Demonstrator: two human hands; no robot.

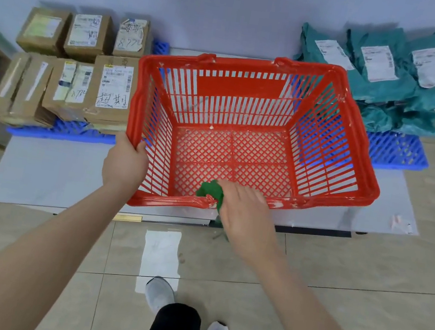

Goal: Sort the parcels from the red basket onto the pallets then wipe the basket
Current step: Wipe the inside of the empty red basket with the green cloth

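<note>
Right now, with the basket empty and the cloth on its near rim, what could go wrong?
Only the left hand steadies the basket, at one corner; a hard wipe by the right hand could shove it into the boxes.
The cloth could snag in the slats.
White specks on the far rim may get missed.
</note>
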